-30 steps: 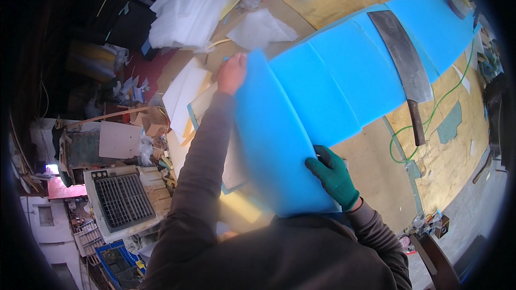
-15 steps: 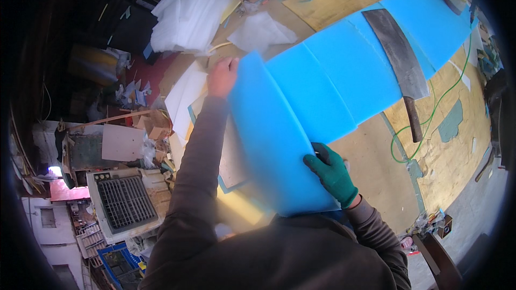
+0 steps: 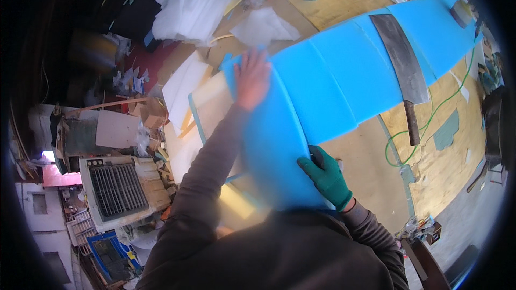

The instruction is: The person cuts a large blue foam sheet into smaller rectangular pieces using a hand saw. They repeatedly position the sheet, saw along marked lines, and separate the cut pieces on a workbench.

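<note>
A long, bright blue foam sheet (image 3: 328,88) with creases across it runs from near my body to the far right of the work table. Its near end (image 3: 274,139) is a raised flap over the rest. My bare left hand (image 3: 253,78) lies on the flap's far corner, fingers spread, slightly blurred. At the flap's lower right edge, my right hand (image 3: 328,177) in a green glove grips the foam, thumb toward the edge. A large cleaver-like knife (image 3: 399,56) with a dark broad blade and a wooden handle lies across the sheet.
A tape roll (image 3: 461,13) sits at the sheet's far end. A green cord (image 3: 430,118) curls beside the knife handle. White foam sheets (image 3: 193,11) are piled at the far left. Left of the table stands a machine with a dark grille (image 3: 118,188).
My left hand has moved right and opened from a grip at the flap's far corner to spread fingers on top. My right hand stays at the edge, shifted slightly left.
</note>
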A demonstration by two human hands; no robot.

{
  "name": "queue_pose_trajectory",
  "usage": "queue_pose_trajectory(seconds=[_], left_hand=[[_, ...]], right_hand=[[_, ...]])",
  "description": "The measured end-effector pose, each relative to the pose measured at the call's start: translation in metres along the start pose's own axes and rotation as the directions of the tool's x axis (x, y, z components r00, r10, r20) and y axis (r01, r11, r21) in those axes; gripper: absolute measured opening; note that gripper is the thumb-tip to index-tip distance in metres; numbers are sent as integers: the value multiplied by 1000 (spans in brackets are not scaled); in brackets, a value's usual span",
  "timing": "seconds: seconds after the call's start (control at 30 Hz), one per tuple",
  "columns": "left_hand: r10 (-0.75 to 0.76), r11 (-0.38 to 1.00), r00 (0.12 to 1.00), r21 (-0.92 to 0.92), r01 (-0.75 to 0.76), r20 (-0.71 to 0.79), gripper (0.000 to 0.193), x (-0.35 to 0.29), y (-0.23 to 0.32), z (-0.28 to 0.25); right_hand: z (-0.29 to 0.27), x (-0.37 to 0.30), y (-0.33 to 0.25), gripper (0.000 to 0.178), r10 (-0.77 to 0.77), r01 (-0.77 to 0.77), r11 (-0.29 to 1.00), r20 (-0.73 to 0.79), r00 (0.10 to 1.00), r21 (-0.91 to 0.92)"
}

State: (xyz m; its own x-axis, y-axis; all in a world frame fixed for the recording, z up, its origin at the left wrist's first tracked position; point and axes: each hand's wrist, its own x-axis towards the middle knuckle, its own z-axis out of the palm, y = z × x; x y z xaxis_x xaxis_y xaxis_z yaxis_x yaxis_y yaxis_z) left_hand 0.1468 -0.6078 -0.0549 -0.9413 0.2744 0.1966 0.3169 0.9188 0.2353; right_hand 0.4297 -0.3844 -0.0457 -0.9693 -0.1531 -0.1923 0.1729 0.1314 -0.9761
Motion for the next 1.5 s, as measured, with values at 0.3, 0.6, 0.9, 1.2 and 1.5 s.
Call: queue_pose_trajectory(seconds=[0.3, 0.6, 0.9, 1.2, 1.5], left_hand=[[-89, 995, 990, -49, 84, -113, 57, -10, 27, 5], [-136, 987, 961, -116, 111, -242, 52, -17, 38, 16], [-91, 996, 930, -55, 77, -357, 44, -24, 39, 22], [-90, 994, 937, 33, 107, -337, 46, -23, 42, 17], [-118, 992, 935, -88, 94, -333, 48, -50, 59, 15]], right_hand=[[-32, 12, -15, 40, 101, -101, 994, -14, 995, -47], [-73, 156, -65, 27, -677, 420, 551, -93, 730, -721], [-37, 309, -34, 27, -529, 299, 263, 122, 840, -917], [-40, 309, -30, 27, -564, 362, 324, 128, 816, -874], [-52, 290, -31, 42, -709, 425, 457, -31, 704, -782]])
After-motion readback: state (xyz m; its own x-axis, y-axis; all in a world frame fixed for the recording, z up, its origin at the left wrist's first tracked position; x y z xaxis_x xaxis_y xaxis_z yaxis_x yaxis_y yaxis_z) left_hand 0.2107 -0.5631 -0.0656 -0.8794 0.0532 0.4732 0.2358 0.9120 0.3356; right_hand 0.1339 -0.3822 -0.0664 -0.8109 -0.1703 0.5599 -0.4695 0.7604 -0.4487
